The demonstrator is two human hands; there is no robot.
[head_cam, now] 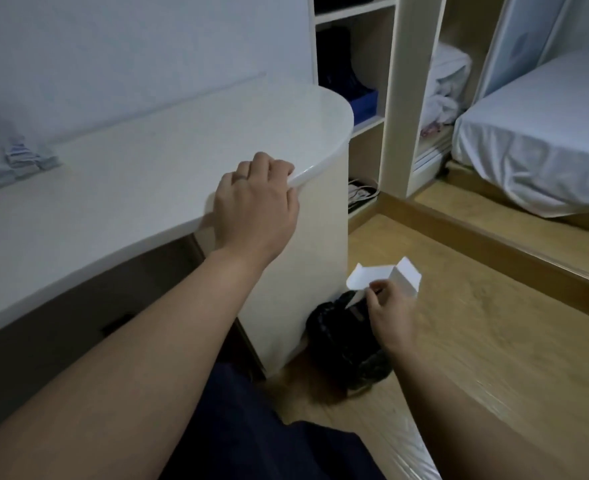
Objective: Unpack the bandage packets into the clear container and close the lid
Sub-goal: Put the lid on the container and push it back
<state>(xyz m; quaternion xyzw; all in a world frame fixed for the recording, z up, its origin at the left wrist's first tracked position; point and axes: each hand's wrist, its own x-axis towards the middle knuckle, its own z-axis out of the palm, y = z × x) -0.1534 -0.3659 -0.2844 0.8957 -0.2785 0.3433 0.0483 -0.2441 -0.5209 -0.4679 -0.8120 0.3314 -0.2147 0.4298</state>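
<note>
Evidently pinched the opened white carton in the right hand, just above the black-lined bin on the floor, long axis running left to right. Curled the left hand over the desk rim, the nearer one to the blurred bluish packets far left. Could not make out any clear container.

Left hand round desk edge; right hand (box in grip) over bin
</note>
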